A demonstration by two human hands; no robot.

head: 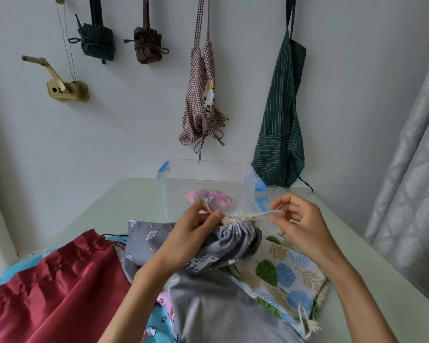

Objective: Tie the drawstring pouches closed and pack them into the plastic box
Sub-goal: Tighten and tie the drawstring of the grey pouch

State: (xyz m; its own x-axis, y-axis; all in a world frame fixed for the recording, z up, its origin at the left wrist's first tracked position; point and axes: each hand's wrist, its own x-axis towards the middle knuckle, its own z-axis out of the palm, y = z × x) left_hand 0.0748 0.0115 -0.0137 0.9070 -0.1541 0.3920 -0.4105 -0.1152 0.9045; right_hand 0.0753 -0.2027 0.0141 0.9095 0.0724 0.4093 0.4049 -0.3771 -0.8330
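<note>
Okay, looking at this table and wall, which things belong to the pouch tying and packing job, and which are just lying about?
Part of the job:
grey pouch, cord pulled by left hand and right hand
clear plastic box, pink pouch inside
red pouch, leaf-print pouch, waiting

Just about:
green striped apron
checked apron
wall crank
curtain

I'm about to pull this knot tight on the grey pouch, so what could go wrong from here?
1. The left hand and right hand each pinch only a short end of the cream cord; it may slip from either grip.
2. The grey pouch lies on the leaf-print pouch, so pulling might drag that one along.
</note>
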